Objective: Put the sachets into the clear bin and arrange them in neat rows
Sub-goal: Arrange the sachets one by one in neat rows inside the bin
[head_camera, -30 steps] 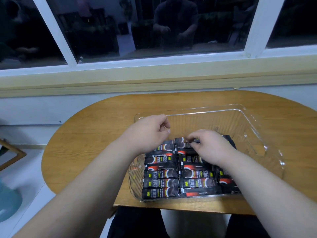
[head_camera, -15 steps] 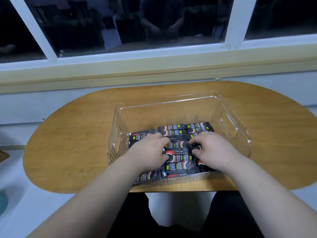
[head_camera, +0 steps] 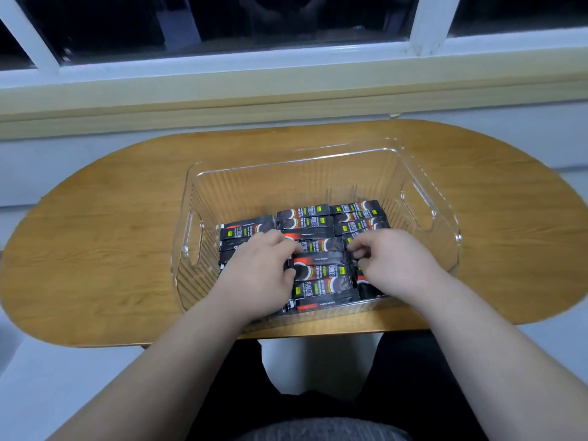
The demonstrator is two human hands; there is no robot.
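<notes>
Here the left hand [head_camera: 259,275] and right hand [head_camera: 396,262] pinch, fingers curled, opposite ends of middle-row sachets [head_camera: 319,246] in the bin [head_camera: 286,183] on the tabletop [head_camera: 111,249].

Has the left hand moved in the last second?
Yes. Against the bin, the left hand has dropped from above the far-left sachets onto the left column, nearer the front wall.
</notes>
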